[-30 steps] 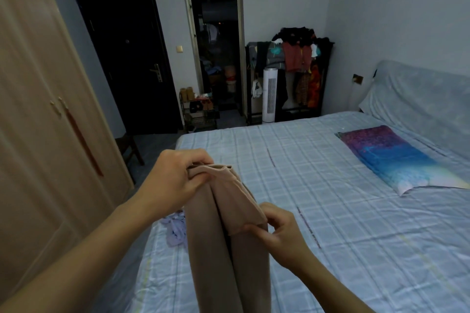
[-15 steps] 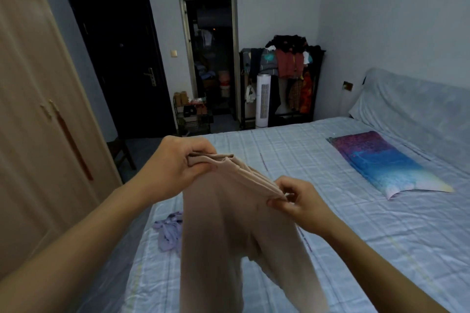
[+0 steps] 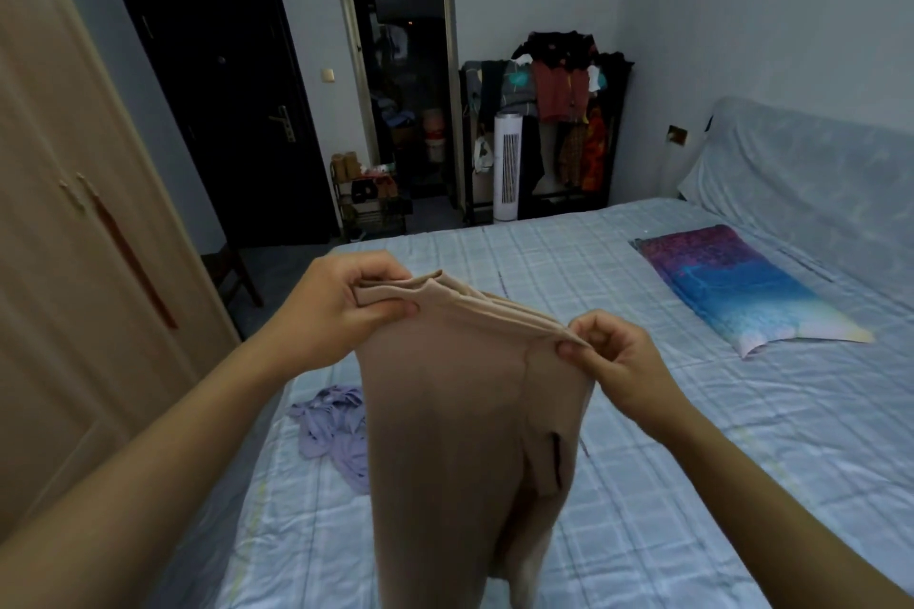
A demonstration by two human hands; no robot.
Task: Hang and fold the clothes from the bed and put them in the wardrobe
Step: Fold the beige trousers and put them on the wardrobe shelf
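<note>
Head view, sole view. Beige trousers [image 3: 460,415] held up by the waistband above the near part of the bed [image 3: 643,410], legs hanging down and running off the bottom edge. Left hand [image 3: 341,307] gripping the left end of the waistband, fingers curled over the stacked layers, thumb pressed beneath. Right hand [image 3: 613,361] pinching the right end between thumb and forefinger, remaining fingers curled. Waistband drawn into a nearly straight line between the two hands. Crumpled lilac garment [image 3: 331,430] lying on the checked sheet near the left edge of the bed, partly behind the trousers. Multicoloured pillow [image 3: 742,287] flat toward the head end, well apart from both hands. Wardrobe [image 3: 74,237] at left, doors closed. Dark door [image 3: 217,89], open doorway, white tower fan [image 3: 507,166] and loaded clothes rack [image 3: 554,104] against the far wall. Risks, as judged: light two-finger pinch on the right likely to slip and let one layer drop; stacked waistband layers apt to slide out of line and skew any fold; hanging legs liable to twist or crease on being laid down. Hidden or unclear: trouser hems out of frame; dark slit low on the right leg, pocket or opening, not determinable; wardrobe interior unseen; type of lilac garment not determinable.
</note>
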